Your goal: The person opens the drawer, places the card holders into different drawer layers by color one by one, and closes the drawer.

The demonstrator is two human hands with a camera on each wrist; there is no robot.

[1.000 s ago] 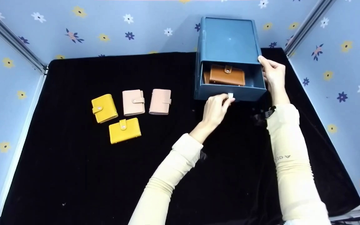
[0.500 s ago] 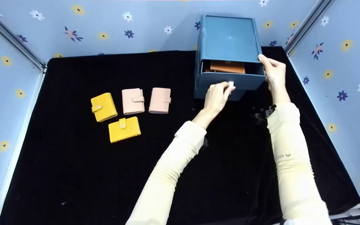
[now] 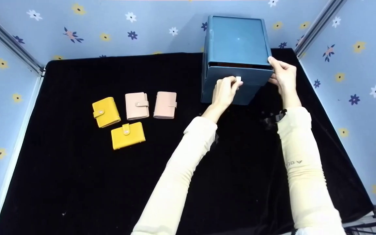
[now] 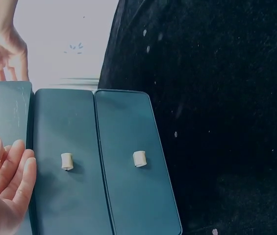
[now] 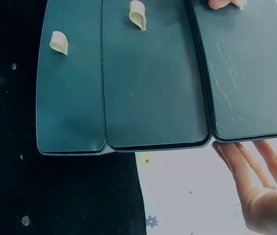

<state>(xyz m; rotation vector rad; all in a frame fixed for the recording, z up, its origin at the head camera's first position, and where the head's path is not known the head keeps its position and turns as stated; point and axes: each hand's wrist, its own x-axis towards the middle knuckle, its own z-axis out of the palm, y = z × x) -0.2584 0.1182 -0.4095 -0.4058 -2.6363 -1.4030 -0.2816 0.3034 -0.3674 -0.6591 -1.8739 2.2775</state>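
Note:
A blue drawer cabinet [image 3: 238, 39] stands at the back right, its top drawer [image 3: 256, 75] pulled out by a small gap. A dark brown strip shows through that gap; the brown wallet seen earlier is otherwise hidden. My left hand [image 3: 224, 91] pinches the white pull tab [image 3: 238, 78] on the drawer front. My right hand [image 3: 284, 75] rests against the cabinet's right side, thumb at the top front corner and fingers extended along the side. Two lower drawer fronts, the middle drawer [image 4: 69, 196] and the bottom drawer [image 4: 138, 196], appear shut in the left wrist view.
Two yellow wallets [image 3: 128, 136] and two pink wallets [image 3: 165, 105] lie on the black cloth [image 3: 77, 182] left of the cabinet. Flowered blue panels [image 3: 155, 29] stand behind and at the sides. Loose cables [image 3: 367, 225] show at the lower right corner.
The top drawer has slid inward, pushed by my left hand, and the brown wallet has gone almost out of sight. My right hand has stayed at the cabinet's corner.

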